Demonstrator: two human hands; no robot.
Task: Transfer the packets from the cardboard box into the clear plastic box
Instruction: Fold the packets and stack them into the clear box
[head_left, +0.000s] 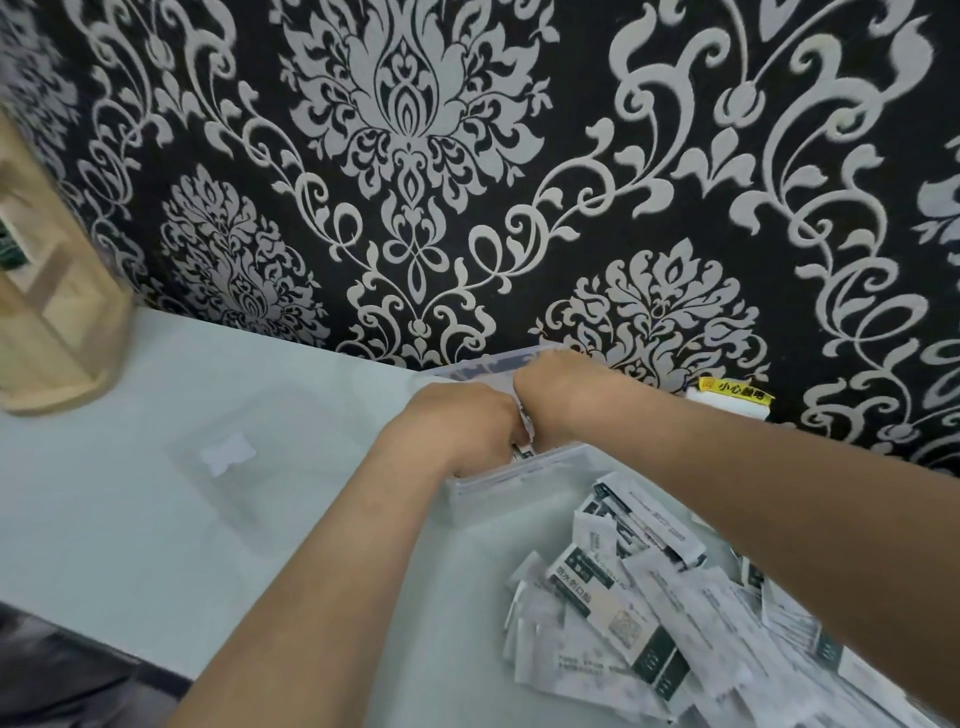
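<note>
The fingers of both hands are sunk in the clear plastic box (498, 483) and hidden behind the knuckles, so I cannot tell whether they grip packets or only press them down. The left hand (462, 426) and right hand (561, 400) sit close together, with a few packet edges (524, 441) showing between them inside the box.

The box stands at the table's (130, 519) far edge, against the patterned wallpaper (467, 156). The job looks partly done: some packets are in, but a big loose pile (623, 597) lies toward the near right corner, waiting its turn (no cardboard box shows anywhere).

The right forearm (779, 499) crosses over the pile and covers part of it. A clear lid (228, 457) lies flat to the left, well apart. A wooden rack (52, 322) stands at the far left corner, and a yellow label (732, 397) is on the wall just beyond the box.
</note>
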